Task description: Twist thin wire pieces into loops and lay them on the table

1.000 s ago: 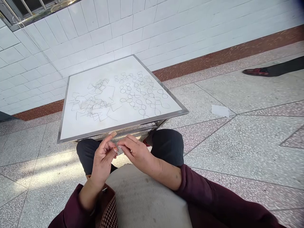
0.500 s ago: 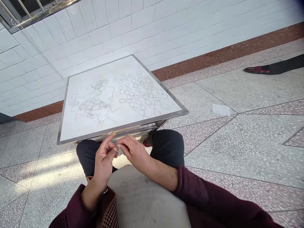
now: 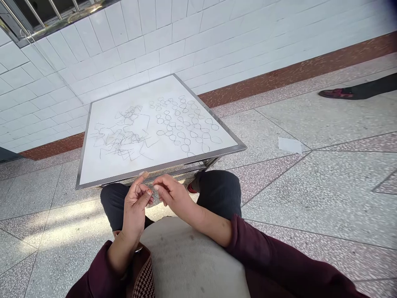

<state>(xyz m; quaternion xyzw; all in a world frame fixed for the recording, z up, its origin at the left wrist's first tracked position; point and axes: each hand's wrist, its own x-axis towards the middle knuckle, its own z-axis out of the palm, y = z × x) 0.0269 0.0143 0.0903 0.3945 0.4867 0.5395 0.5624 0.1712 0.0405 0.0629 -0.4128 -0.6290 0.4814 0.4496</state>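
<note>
Our left grip and right grip curl close at lower centre, just below the steel-rimmed desk. We cannot tell whether they hold anything; small, steady finger movements suit this close work.

1. The left hand stands upright just left of lower centre, its fingers curled and the index tip raised.
2. The right hand reaches in from the right, its fingers bent, their tips just beside the left hand's; any pinched item is too small to tell.
3. The left forearm rises from the lower left, and the right forearm slants from the lower right, both bare beyond maroon sleeves.
</note>
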